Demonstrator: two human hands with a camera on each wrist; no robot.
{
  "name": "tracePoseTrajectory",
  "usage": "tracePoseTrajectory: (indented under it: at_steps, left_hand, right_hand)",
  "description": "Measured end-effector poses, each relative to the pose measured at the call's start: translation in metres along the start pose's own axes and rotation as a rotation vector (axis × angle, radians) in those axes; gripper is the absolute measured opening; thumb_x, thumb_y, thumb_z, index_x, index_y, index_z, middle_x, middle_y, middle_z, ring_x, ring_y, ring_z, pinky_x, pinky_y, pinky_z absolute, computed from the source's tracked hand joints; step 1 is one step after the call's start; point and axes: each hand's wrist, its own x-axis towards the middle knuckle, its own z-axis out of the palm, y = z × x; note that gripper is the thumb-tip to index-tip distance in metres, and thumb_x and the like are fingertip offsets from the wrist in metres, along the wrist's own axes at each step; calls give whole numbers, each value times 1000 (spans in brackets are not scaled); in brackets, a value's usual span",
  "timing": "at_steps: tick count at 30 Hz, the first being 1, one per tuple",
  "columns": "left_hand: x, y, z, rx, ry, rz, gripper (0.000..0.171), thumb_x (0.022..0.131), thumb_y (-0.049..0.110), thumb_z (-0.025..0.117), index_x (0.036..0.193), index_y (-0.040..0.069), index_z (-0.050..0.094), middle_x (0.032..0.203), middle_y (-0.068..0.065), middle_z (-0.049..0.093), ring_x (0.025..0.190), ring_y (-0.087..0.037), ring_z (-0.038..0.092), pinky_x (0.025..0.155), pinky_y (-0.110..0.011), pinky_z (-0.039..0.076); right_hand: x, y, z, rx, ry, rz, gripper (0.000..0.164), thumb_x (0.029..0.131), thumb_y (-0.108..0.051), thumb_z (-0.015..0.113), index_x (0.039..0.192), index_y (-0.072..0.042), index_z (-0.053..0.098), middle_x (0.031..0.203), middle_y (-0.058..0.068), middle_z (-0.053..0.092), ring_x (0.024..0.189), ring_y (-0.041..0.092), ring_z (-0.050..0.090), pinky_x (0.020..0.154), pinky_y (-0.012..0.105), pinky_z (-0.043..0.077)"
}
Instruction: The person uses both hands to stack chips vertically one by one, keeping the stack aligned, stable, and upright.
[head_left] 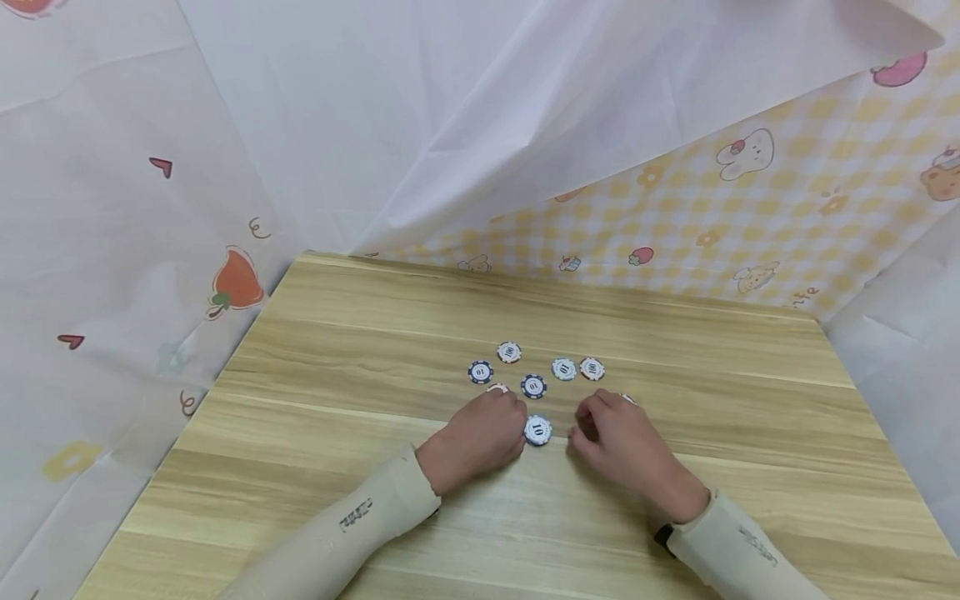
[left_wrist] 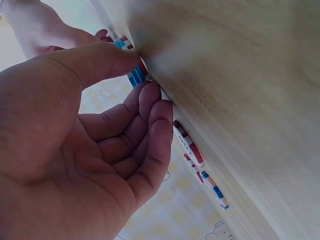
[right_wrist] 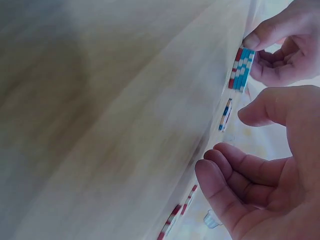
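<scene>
A short stack of poker chips (head_left: 537,430) stands between the hands, a chip marked 10 on top. In the right wrist view the stack (right_wrist: 241,70) shows a red-and-white edge at the table side and blue-and-white edges above. My left hand (head_left: 483,433) holds the stack's left side, thumb and fingertips at its edge. To the right of the stack, apart from it, my right hand (head_left: 626,446) has loosely bent fingers and a gap to the thumb, with nothing between them. Partly hidden chips lie by the left knuckles (head_left: 497,387) and beyond the right hand (head_left: 628,399).
Beyond the hands lie single chips: two dark blue 10s (head_left: 481,372) (head_left: 533,386), a light blue 10 (head_left: 564,369) and two 100s (head_left: 509,352) (head_left: 592,368). The wooden table (head_left: 360,333) meets a patterned cloth (head_left: 675,217) at the back.
</scene>
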Motion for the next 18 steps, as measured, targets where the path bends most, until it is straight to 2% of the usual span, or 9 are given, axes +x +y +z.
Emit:
tracePoseTrajectory:
  at_steps: [9, 18]
  left_hand:
    - [0, 0, 2, 17, 7, 13, 25, 102, 27, 72, 91, 5, 74, 85, -4, 70, 85, -20, 68, 87, -34, 54]
    - [1, -1, 1, 11, -17, 7, 27, 104, 29, 72, 94, 4, 74, 88, -5, 71, 86, -20, 68, 88, -34, 55]
  right_hand:
    - [-11, 16, -6, -14, -24, 63, 14, 90, -9, 81, 100, -2, 75, 89, 1, 63, 78, 14, 56, 68, 35, 53]
    - [-20, 31, -18, -60, 41, 60, 17, 88, -9, 82, 97, 2, 74, 89, 4, 66, 77, 17, 59, 67, 39, 55]
